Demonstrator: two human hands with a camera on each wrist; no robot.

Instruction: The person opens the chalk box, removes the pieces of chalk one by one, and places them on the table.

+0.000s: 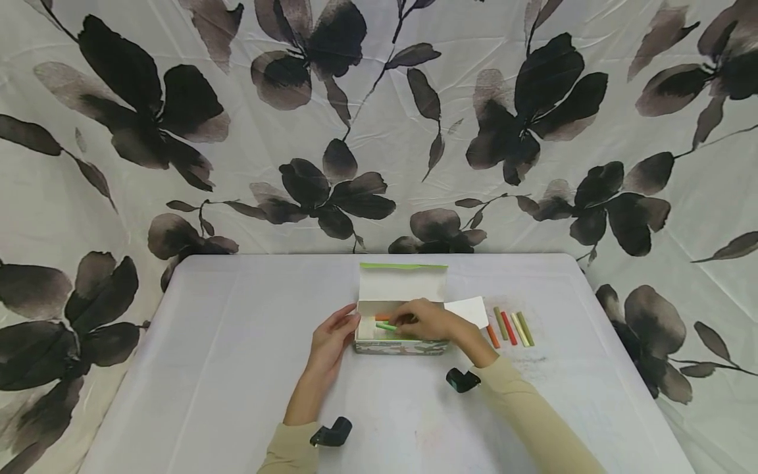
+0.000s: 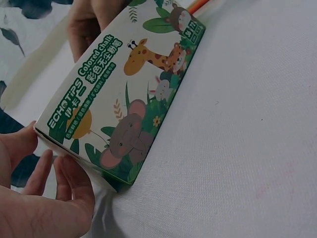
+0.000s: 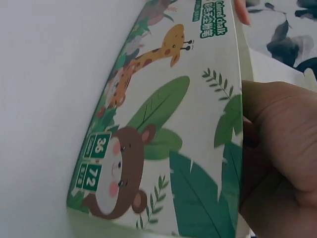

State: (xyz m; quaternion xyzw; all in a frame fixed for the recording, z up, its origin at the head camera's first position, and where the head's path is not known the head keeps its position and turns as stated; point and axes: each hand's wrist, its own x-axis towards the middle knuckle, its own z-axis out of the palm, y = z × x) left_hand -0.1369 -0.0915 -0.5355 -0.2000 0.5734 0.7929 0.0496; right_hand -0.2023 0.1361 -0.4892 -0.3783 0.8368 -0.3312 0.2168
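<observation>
An open cardboard box of colored chalk point(image 1: 400, 347), printed with cartoon animals, stands on the white table with its lid raised at the back. My left hand point(image 1: 333, 341) rests against the box's left end, fingers fairly straight; in the left wrist view its fingertips touch the corner of the box point(image 2: 133, 99). My right hand point(image 1: 425, 319) reaches over the front wall into the box, with bent fingers pinching a green chalk stick point(image 1: 385, 326). An orange chalk stick point(image 1: 383, 316) lies behind it inside. In the right wrist view the box's front wall point(image 3: 163, 114) hides the fingertips.
Right of the box, several chalk sticks lie side by side: an orange one point(image 1: 493, 336), an olive one point(image 1: 500, 323), a red one point(image 1: 509, 328) and yellowish ones point(image 1: 521, 329). A side flap point(image 1: 470, 311) sticks out toward them. A floral cloth point(image 1: 367, 131) hangs behind the table point(image 1: 237, 368).
</observation>
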